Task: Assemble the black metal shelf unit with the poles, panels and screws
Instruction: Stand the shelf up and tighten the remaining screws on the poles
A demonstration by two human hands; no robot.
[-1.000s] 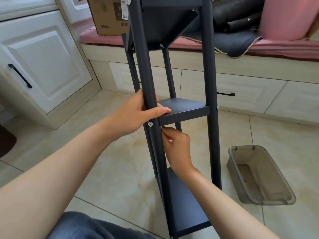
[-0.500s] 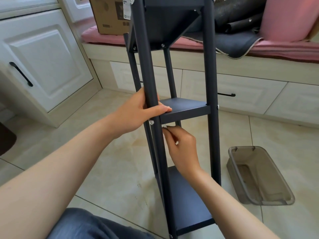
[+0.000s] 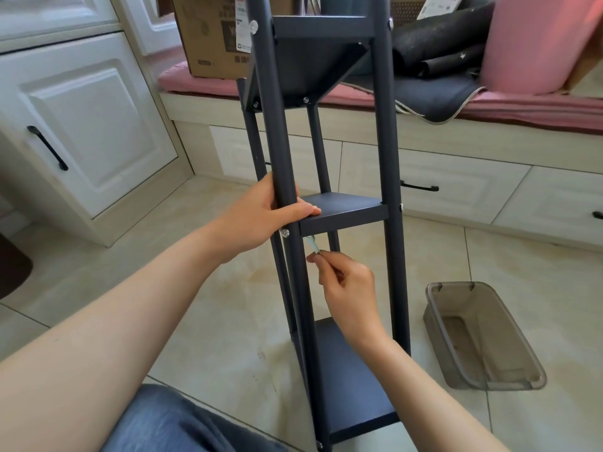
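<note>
Shelf unit (image 3: 329,223) stands upright on the floor (image 3: 202,321), between the person's arms. Left hand (image 3: 261,220) grips the near left pole (image 3: 277,141), thumb lying on the middle panel (image 3: 342,207). Right hand (image 3: 346,288) pinches a small tool (image 3: 314,244), its tip just under that panel's front edge, beside a screw (image 3: 285,232). Grey bin (image 3: 483,337) sits to the right.

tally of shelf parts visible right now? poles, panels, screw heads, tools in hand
Poles: 4, e.g. the front-left pole
Panels: 3, top panel, middle panel, bottom panel
Screw heads visible: 7, e.g. the screw under the left hand
Tools: 1, the small wrench pinched by the right hand
Total: 15
</note>
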